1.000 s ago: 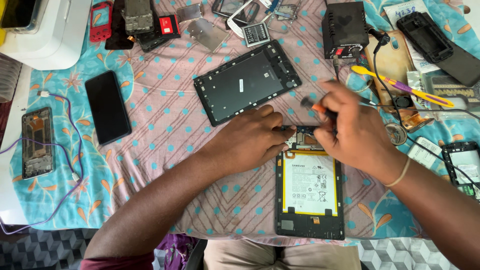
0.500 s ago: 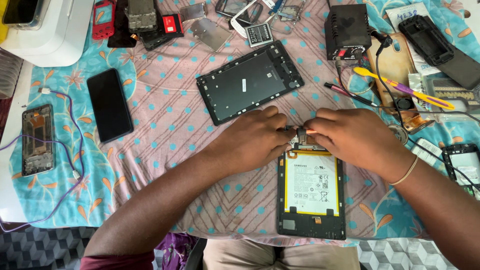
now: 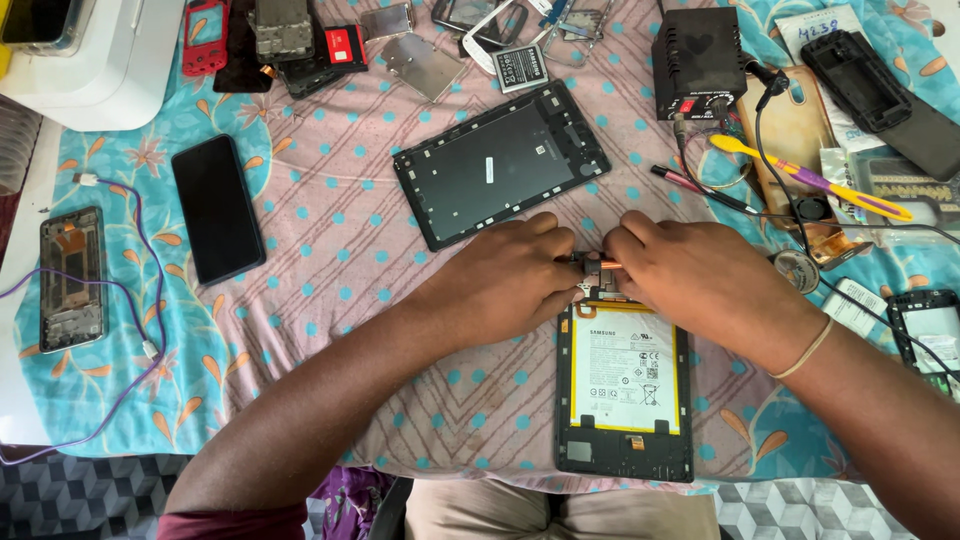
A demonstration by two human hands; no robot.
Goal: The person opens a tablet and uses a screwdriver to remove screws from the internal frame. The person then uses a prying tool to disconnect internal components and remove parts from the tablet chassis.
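An opened tablet (image 3: 625, 400) lies face down near the table's front edge, its white battery exposed. My left hand (image 3: 510, 275) rests on the tablet's top left corner, fingers curled. My right hand (image 3: 690, 280) covers the top right corner and pinches a thin orange-handled tool (image 3: 600, 265) that points left between the two hands. The tablet's upper part is hidden under both hands. Its dark back cover (image 3: 500, 160) lies detached just beyond my hands.
A black phone (image 3: 215, 205) and a stripped phone frame (image 3: 70, 275) with a purple cable lie at the left. A black power box (image 3: 698, 60), several pens and parts crowd the far right. A white device (image 3: 95, 55) stands at the far left corner.
My right hand came down from holding the orange tool raised and now lies flat beside my left hand on the tablet's top edge. The left hand shifted slightly.
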